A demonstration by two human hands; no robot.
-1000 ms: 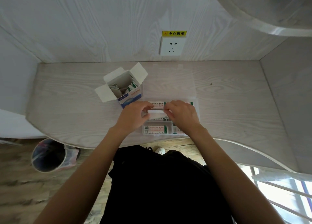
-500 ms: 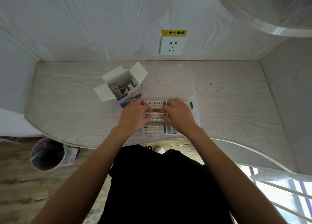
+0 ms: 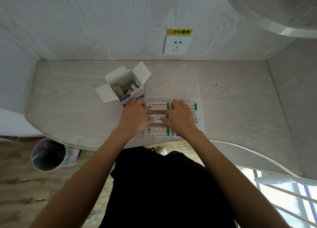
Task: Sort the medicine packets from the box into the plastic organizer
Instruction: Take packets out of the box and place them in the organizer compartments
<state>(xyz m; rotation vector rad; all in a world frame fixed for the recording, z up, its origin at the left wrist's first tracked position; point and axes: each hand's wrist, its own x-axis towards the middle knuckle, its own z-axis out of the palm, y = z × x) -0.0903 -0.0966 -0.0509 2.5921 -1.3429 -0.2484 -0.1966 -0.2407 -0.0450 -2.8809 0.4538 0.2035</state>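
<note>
We see both hands lowered over a clear plastic organizer point(image 3: 200, 124) lying on the pale wood-grain desk point(image 3: 240, 107). The left hand point(image 3: 133, 118) and right hand point(image 3: 181, 118) meet over the middle compartment of the organizer's left column, where each pinches one end of a medicine packet point(image 3: 157, 119) between curled fingertips and thumb; the packet lies flat and level between the two sets of fingers. Just beyond the fingertips we find a second packet point(image 3: 158, 106) in the far compartment, and just behind the thumbs, toward the wrists, a third packet point(image 3: 157, 131) in the near compartment. To the outside of the right hand's fingers, further packets point(image 3: 193, 106) fill the right column, partly hidden by that hand. The organizer's transparent lid point(image 3: 171, 83) lies open flat on the desk beyond the fingers. Just past the left hand's knuckles stands the open cardboard medicine box point(image 3: 127, 88), flaps spread, with more packets inside. Far beyond the fingers, a wall socket point(image 3: 176, 45) with a yellow warning label point(image 3: 179, 31) sits on the back panel. A lined waste bin point(image 3: 48, 154) stands on the floor to the left of the left forearm.
</note>
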